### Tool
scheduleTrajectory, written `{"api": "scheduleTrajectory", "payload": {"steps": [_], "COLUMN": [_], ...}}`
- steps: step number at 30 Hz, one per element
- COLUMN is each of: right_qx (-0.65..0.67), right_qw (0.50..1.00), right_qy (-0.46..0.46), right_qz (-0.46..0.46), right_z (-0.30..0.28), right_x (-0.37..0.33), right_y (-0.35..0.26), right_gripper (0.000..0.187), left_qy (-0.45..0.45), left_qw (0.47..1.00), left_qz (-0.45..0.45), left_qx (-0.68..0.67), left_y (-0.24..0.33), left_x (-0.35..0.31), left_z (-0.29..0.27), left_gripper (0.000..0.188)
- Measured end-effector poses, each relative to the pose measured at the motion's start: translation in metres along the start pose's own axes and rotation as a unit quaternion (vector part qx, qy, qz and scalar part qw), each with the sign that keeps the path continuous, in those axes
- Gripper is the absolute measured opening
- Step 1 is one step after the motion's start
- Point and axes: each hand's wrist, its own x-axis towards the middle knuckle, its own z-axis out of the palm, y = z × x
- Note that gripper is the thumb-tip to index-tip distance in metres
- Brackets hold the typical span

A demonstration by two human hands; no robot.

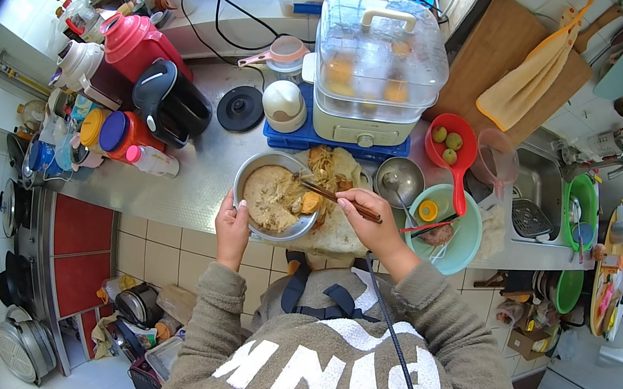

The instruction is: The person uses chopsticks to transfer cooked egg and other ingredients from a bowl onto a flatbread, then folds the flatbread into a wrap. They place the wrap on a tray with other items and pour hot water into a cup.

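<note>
My left hand point(232, 229) grips the rim of a metal bowl point(241, 183) at the counter's front edge. Inside is a beige, lumpy mixture point(269, 194) with an orange piece point(311, 202) at its right side. My right hand point(365, 211) is closed around a pair of brown chopsticks point(320, 190), whose tips reach into the bowl's right part. Behind and right of the bowl, a heap of brownish shreds and peelings point(328, 166) lies on a pale cloth or board. What the fingers of my left hand do under the rim is hidden.
A steamer with a clear lid point(380, 58) stands behind. At right are a small metal bowl point(399, 181), a mint-green basin point(466, 238) with utensils, a red strainer point(459, 174) of round fruit, and a sink point(534, 182). A black kettle point(170, 101) and jars stand left.
</note>
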Motion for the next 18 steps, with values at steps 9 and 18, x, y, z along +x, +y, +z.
{"api": "scheduleTrajectory", "payload": {"steps": [9,18], "right_qx": [0.026,0.061], "right_qw": [0.998,0.993], "right_qy": [0.043,0.078], "right_qz": [0.027,0.062], "right_z": [-0.013,-0.018], "right_x": [-0.005,-0.009], "right_y": [0.003,0.011], "right_gripper": [0.017,0.019], "left_qy": [0.017,0.031], "left_qw": [1.0,0.999], "left_qz": [0.007,-0.01], "left_qx": [0.014,0.0], "left_y": [-0.002,-0.013], "left_x": [-0.004,-0.004], "left_z": [0.0,-0.009], "left_gripper": [0.048,0.049]}}
